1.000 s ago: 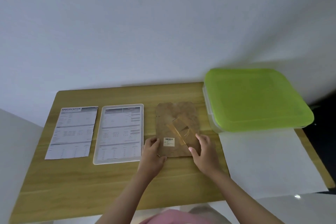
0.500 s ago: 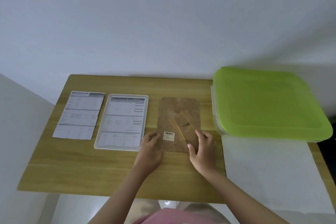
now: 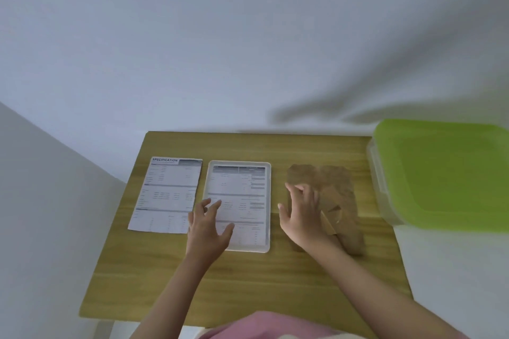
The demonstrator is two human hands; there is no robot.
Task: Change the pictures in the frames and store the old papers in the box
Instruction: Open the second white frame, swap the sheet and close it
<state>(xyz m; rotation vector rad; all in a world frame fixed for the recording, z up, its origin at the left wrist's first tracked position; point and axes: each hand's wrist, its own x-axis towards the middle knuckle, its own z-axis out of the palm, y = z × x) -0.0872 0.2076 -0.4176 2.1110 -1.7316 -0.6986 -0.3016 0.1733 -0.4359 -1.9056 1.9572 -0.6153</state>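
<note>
Both hands open, nothing gripped.
Left hand [image 3: 210, 226] hovers over white-framed printed sheet [image 3: 239, 206]; right hand [image 3: 302, 214] spread over brown cardboard frame back [image 3: 337, 201], mid-surface.

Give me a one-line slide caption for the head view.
Open left hand over white frame, right hand over brown backing; green-lidded box shut.

Both hands are off the near edge of the brown backing board [image 3: 334, 201]. The left hand [image 3: 209, 226] now hovers, fingers spread, over the near left corner of the white frame [image 3: 239, 206]. The right hand [image 3: 301, 215] now hovers, fingers spread, over the board's left edge. The camera view has shifted.
</note>
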